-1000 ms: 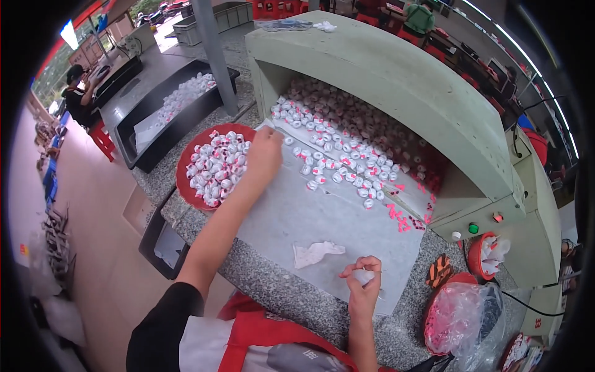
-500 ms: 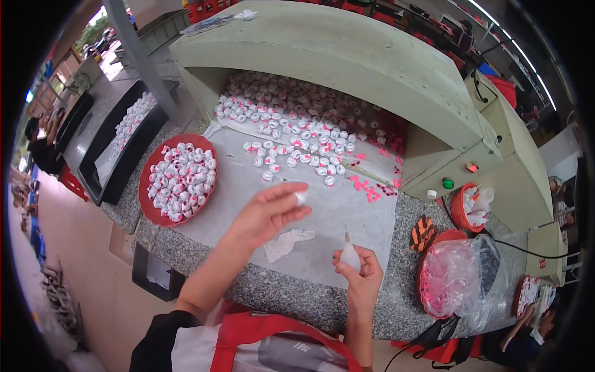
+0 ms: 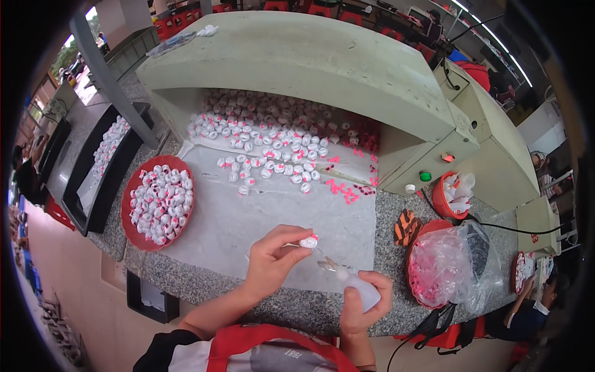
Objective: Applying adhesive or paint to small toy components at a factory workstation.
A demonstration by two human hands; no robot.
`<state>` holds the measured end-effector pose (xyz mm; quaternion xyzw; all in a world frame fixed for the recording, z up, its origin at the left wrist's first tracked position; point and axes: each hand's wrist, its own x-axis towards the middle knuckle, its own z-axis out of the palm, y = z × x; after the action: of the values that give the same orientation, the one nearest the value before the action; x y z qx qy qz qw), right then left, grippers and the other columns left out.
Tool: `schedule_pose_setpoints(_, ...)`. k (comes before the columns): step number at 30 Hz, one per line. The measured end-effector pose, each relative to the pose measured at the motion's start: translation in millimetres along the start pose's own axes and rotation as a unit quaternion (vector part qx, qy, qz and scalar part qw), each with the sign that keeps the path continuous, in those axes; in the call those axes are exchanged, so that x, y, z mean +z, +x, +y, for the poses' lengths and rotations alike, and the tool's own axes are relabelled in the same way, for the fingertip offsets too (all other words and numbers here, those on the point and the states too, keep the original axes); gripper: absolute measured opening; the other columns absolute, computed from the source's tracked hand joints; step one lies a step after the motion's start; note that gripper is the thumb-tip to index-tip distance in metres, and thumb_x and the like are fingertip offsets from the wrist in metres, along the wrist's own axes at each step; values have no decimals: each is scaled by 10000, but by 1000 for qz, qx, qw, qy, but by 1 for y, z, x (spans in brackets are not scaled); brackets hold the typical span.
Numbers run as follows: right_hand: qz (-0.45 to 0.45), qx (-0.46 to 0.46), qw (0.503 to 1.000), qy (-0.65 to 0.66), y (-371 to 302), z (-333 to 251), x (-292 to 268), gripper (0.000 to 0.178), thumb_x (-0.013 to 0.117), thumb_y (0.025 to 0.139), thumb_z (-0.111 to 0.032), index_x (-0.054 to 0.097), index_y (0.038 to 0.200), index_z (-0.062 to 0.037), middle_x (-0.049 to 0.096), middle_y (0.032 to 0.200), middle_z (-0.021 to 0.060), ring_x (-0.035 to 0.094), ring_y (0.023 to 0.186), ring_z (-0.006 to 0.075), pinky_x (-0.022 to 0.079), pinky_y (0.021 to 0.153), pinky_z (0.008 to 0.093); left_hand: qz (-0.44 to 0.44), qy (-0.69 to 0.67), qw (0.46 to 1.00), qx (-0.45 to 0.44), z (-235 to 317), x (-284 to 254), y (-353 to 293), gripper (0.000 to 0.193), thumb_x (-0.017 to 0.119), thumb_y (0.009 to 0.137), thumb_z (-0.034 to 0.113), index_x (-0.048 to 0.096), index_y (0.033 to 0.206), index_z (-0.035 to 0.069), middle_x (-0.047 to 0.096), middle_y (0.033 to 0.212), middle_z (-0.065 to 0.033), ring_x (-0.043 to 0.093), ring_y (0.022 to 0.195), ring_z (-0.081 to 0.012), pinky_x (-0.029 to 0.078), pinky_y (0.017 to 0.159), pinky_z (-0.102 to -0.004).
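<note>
The bare left forearm (image 3: 220,310) slants up and rightward to the left hand (image 3: 271,261), whose thumb and forefinger reach toward the right in a pinch. The right forearm (image 3: 357,351) rises almost upright; the right hand (image 3: 359,319) is half closed, its fingers curled opposite the thumb. The hands are near each other, not touching.

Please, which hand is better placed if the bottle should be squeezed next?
Probably the right hand: it holds the pale bottle, whose narrow end points toward the small white-and-pink piece. The left hand seems less suited, since it is pinching that piece.
</note>
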<state>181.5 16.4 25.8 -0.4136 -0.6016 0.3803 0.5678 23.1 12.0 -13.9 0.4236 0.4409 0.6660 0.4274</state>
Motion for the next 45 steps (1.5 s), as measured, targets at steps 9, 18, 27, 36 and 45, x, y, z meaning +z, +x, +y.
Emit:
schedule_pose_setpoints(9,-57,-114,989,-79,5,3,6,191,603,687,-46,542,859,11,577,792,97,556,686,153,443,627,244,37,44,998,35,14,7,4,309,573,717,-133,506,1008,-51,505,1030,-145,547,956,-208,498,789,-291)
schedule_pose_setpoints(18,-51,-164,980,-106,14,5,7,196,625,669,-41,553,843,14,601,735,115,592,618,192,468,563,265,31,62,996,55,15,8,3,304,574,714,-136,511,1001,-55,491,1025,-144,549,942,-213,502,788,-294)
schedule_pose_setpoints(27,-50,-198,973,-106,16,6,8,211,636,643,-10,558,838,8,602,671,110,586,523,201,457,474,270,26,84,995,56,15,8,5,286,572,710,-135,525,981,-59,489,1020,-140,550,922,-203,511,771,-288)
schedule_pose_setpoints(36,-83,-174,977,-91,19,3,5,179,631,636,1,573,806,-2,600,651,101,569,491,204,443,453,266,35,90,994,58,17,8,8,279,580,703,-132,540,968,-54,495,1013,-138,547,913,-190,498,781,-285)
schedule_pose_setpoints(45,-77,-198,973,-90,22,3,6,187,628,639,6,567,817,4,598,644,97,553,471,190,431,441,260,33,45,998,36,14,8,8,283,584,714,-119,542,983,-43,503,1022,-131,548,926,-185,497,777,-275)
